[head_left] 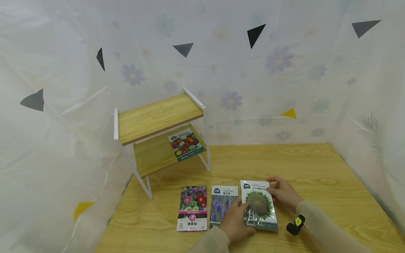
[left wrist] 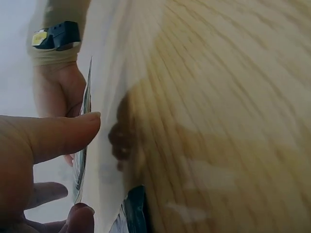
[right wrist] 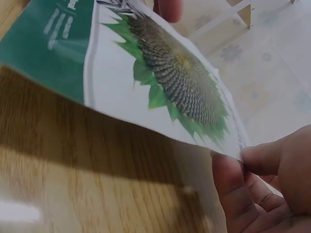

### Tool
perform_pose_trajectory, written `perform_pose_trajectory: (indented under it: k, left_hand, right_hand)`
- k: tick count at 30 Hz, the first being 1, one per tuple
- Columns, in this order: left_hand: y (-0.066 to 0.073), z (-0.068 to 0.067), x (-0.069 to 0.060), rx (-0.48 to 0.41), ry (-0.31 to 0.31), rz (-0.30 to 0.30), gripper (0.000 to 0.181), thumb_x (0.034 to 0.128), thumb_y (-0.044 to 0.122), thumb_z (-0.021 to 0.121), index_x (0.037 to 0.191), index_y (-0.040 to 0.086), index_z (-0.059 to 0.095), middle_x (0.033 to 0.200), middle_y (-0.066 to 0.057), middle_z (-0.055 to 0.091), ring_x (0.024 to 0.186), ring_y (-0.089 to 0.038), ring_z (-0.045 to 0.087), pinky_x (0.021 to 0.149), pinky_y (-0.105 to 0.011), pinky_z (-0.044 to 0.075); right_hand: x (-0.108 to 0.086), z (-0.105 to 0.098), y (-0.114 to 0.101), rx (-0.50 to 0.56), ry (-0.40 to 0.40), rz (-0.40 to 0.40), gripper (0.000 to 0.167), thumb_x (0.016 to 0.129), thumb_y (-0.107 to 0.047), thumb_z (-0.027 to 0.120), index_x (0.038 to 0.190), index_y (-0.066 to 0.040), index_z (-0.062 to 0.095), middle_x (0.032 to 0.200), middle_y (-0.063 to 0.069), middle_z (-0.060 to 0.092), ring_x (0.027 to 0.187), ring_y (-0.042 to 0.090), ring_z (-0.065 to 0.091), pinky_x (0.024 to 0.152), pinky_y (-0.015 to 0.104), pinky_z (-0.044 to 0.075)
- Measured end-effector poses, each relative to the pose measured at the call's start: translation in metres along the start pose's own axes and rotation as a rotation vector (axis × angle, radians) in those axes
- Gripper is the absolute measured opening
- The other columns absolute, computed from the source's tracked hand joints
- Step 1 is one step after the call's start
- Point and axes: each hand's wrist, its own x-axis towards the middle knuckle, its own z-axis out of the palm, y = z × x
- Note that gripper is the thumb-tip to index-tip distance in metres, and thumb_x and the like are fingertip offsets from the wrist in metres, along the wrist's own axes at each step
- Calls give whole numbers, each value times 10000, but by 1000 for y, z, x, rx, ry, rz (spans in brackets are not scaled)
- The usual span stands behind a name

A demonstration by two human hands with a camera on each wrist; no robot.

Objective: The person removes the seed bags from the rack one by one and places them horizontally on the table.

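The sunflower packet [head_left: 260, 204] is between your two hands, lifted off the wooden surface [head_left: 316, 168]. It is glossy and white, slightly bowed, with a grey-brown seed head ringed by spiky green leaves, striped black-and-white seeds below, a dark green band along the bottom and a small dark badge at the top left. Your right hand [head_left: 284, 194] pinches its upper right corner between thumb and fingers; your left hand [head_left: 236, 222] is at its lower left, fingers by the edge, though whether they grip cannot be told.

Count four packets in all: this one; one lavender packet [head_left: 221, 203] just left of it, partly covered by your left hand; one pink-banded packet [head_left: 192, 211] further left of those fingers; and one red-flowered packet [head_left: 186, 143], well beyond your left fingers, on the lower of two boards in one white-framed rack [head_left: 161, 116]. One black device [head_left: 295, 226] with a yellow patch sits at your right wrist.
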Motion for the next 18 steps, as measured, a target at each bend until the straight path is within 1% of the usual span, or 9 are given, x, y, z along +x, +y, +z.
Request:
perform_pose_trajectory:
  k: [2, 5, 9, 12, 14, 18]
  left_hand:
    - [0, 1, -1, 48, 2, 24, 794, 707, 436, 841, 1396, 218, 512, 1445, -75, 416, 1299, -268, 426, 998, -385, 439]
    - [-1, 2, -1, 149, 13, 70, 717, 739, 490, 797, 1362, 231, 554, 1419, -65, 452, 1279, -257, 445, 1000, -386, 436]
    - [-1, 3, -2, 276, 41, 121, 653, 753, 550, 756, 1314, 254, 601, 1379, -35, 503, 1219, -234, 482, 992, -401, 433]
    - [0, 2, -2, 356, 60, 148, 642, 751, 588, 735, 1294, 266, 618, 1357, -30, 525, 1183, -221, 492, 984, -406, 429]
    - [0, 3, -2, 389, 56, 152, 638, 754, 605, 721, 1289, 273, 621, 1353, -29, 528, 1181, -212, 487, 992, -406, 419]
    - [-1, 6, -2, 438, 52, 165, 638, 752, 637, 700, 1275, 280, 625, 1327, -14, 541, 1198, -202, 479, 1015, -417, 398]
  right_hand:
    - [0, 0, 2, -29, 2, -11, 440, 960, -91, 581, 1352, 24, 415, 944, 175, 593, 656, 238, 554, 558, 351, 506]
    - [-1, 1, 3, -116, 21, -35, 460, 952, -117, 603, 1358, 24, 436, 989, 164, 605, 693, 236, 580, 580, 354, 514]
    - [-2, 3, 6, -304, 52, -90, 484, 931, -186, 646, 1334, 29, 486, 1054, 150, 617, 861, 251, 613, 697, 397, 523]
    - [0, 5, 7, -413, 72, -126, 495, 921, -219, 660, 1317, 37, 510, 1068, 139, 615, 961, 272, 593, 779, 441, 500]
    - [2, 6, 10, -452, 84, -139, 493, 914, -221, 668, 1303, 46, 522, 1067, 129, 609, 973, 270, 585, 793, 451, 495]
    - [3, 9, 12, -487, 97, -132, 503, 898, -225, 686, 1279, 68, 537, 1069, 128, 602, 957, 252, 572, 793, 447, 492]
